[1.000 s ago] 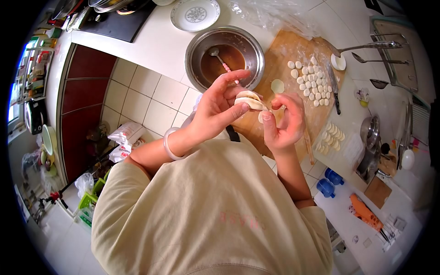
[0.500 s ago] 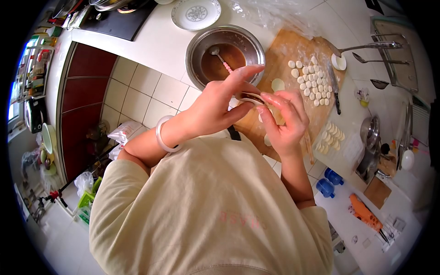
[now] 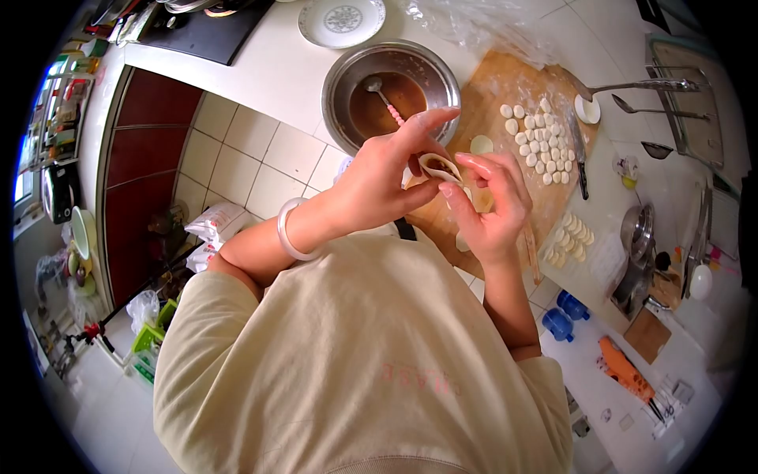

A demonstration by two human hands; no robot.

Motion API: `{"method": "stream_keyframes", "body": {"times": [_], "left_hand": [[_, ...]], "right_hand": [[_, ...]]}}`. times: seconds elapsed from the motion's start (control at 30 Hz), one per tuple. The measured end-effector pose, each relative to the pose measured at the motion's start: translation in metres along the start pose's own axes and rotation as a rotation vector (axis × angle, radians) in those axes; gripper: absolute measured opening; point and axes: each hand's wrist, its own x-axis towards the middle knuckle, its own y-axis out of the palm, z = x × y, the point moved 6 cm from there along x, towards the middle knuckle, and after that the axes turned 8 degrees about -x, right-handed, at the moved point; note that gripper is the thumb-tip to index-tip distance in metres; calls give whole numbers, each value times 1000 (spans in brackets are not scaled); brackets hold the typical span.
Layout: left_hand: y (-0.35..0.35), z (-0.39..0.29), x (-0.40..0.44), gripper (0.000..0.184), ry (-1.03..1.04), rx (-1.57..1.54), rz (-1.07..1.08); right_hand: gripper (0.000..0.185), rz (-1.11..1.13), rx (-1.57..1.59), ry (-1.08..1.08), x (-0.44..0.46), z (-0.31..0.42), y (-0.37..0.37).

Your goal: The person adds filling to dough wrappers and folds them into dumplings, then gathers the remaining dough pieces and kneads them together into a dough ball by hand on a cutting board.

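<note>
Left hand (image 3: 379, 182) grips a filled wrapper (image 3: 439, 167), right hand (image 3: 497, 217) unclenched beside it, pink shirt lettering (image 3: 421, 379) blurred.

Counter (image 3: 272, 75) was white | plate (image 3: 342, 22) stood behind steel bowl (image 3: 341, 88) | wooden board (image 3: 491, 77) sat beside bowl, carrying dough (image 3: 542, 134) | clear plastic (image 3: 472, 25) lay crumpled | dumplings (image 3: 571, 239) rested in rows, right
</note>
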Motion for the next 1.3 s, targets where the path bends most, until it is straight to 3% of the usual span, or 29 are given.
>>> {"method": "stream_keyframes", "body": {"times": [0.2,0.3,0.37,0.5,0.57,0.77,1.03,1.23,1.3], "left_hand": [[1,0,3,76,-64,1,9],[-1,3,2,78,-104,-20,22],[-2,3,3,79,-69,3,23],[0,0,4,80,-60,22,19],[0,2,3,80,-51,20,20],[-4,4,2,81,-82,-16,15],[-1,8,4,78,-91,-59,13],[-3,20,4,62,-183,-342,-40],[-3,24,5,45,-202,-351,-35]], "right_hand": [[20,-44,-52,-133,-4,-5,8],[19,-54,-14,-96,-3,-4,5],[16,57,-20,55,5,0,3],[18,21,26,24,11,-2,8],[24,-15,-29,-124,7,-4,10],[16,22,-49,-7,10,4,8],[24,40,-28,-61,12,-4,14],[29,0,-38,26,13,-4,8],[32,-4,-62,39,9,-9,8]]}}
